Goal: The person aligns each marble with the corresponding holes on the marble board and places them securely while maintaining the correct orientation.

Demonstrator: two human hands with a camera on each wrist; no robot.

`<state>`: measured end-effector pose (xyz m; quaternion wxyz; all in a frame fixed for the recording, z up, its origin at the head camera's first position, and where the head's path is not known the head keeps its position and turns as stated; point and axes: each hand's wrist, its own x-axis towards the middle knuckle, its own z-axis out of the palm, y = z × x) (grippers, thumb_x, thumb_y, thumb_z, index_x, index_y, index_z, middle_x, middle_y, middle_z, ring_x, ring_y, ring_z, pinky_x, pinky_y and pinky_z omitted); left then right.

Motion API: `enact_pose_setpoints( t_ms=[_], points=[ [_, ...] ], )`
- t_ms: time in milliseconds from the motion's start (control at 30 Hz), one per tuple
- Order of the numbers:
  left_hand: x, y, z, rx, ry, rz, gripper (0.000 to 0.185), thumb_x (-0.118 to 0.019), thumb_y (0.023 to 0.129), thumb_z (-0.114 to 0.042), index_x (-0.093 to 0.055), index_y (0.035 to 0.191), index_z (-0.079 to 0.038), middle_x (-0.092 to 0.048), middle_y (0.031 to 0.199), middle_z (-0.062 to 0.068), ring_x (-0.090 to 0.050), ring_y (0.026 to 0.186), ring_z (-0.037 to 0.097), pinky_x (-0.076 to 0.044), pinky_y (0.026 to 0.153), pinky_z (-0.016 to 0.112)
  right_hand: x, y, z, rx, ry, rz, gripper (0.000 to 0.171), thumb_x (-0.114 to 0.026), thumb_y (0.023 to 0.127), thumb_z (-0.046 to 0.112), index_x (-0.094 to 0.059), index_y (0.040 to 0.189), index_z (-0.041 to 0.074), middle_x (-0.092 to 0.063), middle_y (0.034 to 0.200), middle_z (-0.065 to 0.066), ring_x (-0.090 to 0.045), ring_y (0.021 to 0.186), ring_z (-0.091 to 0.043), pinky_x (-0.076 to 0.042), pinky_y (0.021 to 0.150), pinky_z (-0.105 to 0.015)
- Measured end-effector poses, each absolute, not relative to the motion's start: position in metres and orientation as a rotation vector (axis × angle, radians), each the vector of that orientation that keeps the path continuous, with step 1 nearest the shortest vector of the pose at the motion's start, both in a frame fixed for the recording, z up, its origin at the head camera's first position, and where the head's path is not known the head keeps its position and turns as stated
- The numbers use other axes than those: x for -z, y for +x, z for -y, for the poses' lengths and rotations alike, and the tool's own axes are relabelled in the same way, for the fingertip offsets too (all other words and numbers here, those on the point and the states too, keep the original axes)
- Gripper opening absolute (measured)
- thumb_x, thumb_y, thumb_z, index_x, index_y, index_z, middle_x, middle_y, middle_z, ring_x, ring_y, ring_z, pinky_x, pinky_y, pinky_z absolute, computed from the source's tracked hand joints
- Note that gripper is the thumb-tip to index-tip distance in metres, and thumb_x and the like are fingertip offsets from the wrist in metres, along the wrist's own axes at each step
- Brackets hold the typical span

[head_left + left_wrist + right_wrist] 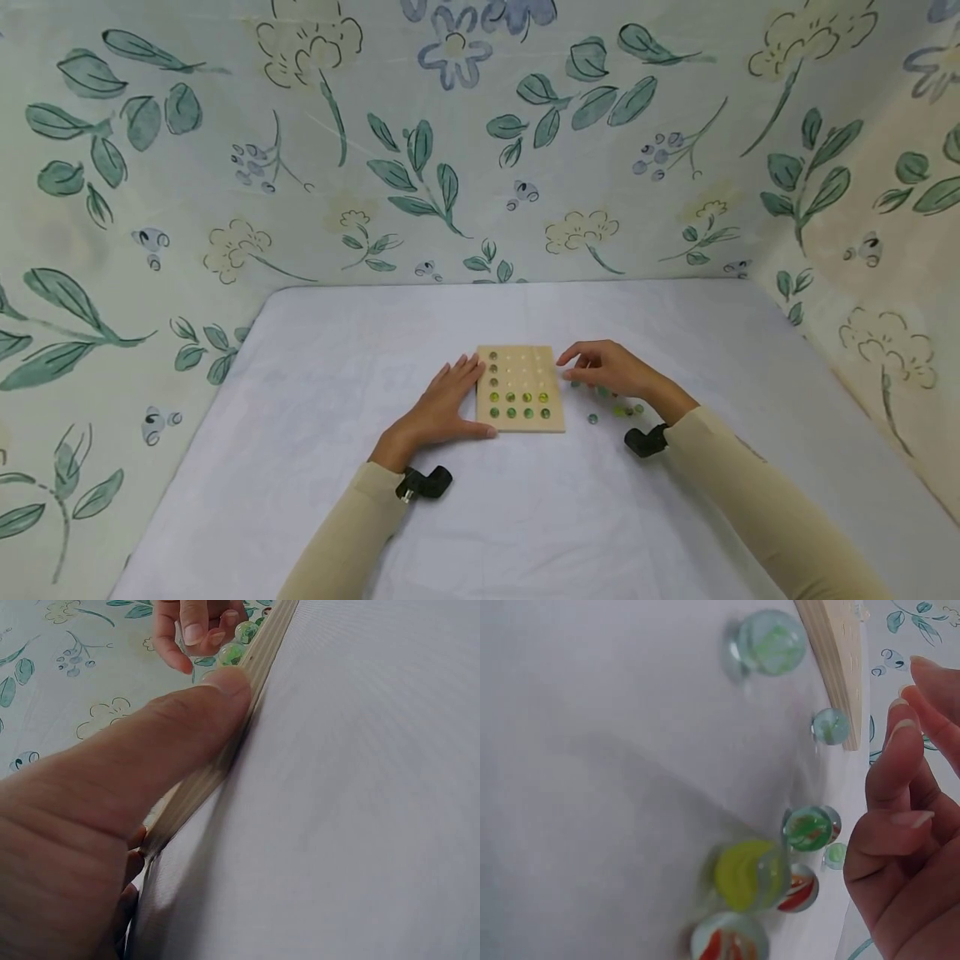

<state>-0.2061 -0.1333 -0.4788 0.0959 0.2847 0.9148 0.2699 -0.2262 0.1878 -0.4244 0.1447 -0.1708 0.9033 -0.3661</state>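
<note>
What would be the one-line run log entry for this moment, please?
left hand: rests against square wooden peg board | right hand: curled, apparently empty, beside board | loose glass marbles: on white cloth

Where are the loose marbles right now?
In the head view, the loose marbles lie on the white table just right of the wooden board, beneath the right hand.

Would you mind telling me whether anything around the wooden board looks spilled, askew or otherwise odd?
Nothing stands out. The wooden board lies flat and square, braced by the left hand. Loose marbles lie beside it on the white cloth under the right hand, a handy supply rather than a spill.
</note>
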Motion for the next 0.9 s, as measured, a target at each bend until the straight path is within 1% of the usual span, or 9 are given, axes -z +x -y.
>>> enact_pose_setpoints(
  t_ms=[233,533,800,900],
  points=[
    [0.480,-0.207,0.134,-0.808,0.861,-2.712,0.112,-0.070,0.072,-0.068,-0.017,0.156,-0.016,-0.006,0.162,-0.005,0.002,0.147,0.011,0.002,0.120,0.033,0.428,-0.224,-0.196,1.079,-0.534,-2.610,0.022,-0.068,0.091,0.019,-0.068,0.112,0.011,-0.065,0.083,-0.006,-0.054,0.067,-0.020,-0.048,0.056,-0.028],
    [0.481,-0.207,0.134,-0.794,0.872,-2.721,0.113,-0.069,0.072,-0.070,-0.016,0.156,-0.016,-0.005,0.162,-0.004,0.002,0.148,0.011,0.003,0.120,0.033,0.433,-0.223,-0.205,1.058,-0.451,-2.638,0.020,-0.069,0.090,0.022,-0.070,0.109,0.016,-0.062,0.078,-0.004,-0.052,0.065,-0.020,-0.046,0.052,-0.027],
    [0.482,-0.207,0.134,-0.797,0.874,-2.718,0.113,-0.069,0.073,-0.069,-0.016,0.156,-0.015,-0.006,0.162,-0.004,0.002,0.148,0.012,0.003,0.119,0.033,0.438,-0.220,-0.209,1.057,-0.464,-2.634,0.021,-0.071,0.089,0.021,-0.071,0.108,0.013,-0.062,0.077,-0.005,-0.050,0.063,-0.018,-0.043,0.053,-0.025],
    [0.481,-0.205,0.133,-0.802,0.868,-2.710,0.112,-0.069,0.073,-0.069,-0.016,0.156,-0.015,-0.006,0.162,-0.004,0.003,0.148,0.011,0.003,0.120,0.033,0.441,-0.220,-0.208,1.047,-0.475,-2.638,0.020,-0.072,0.088,0.021,-0.071,0.107,0.013,-0.061,0.076,-0.004,-0.049,0.064,-0.018,-0.042,0.053,-0.024]
  ],
)
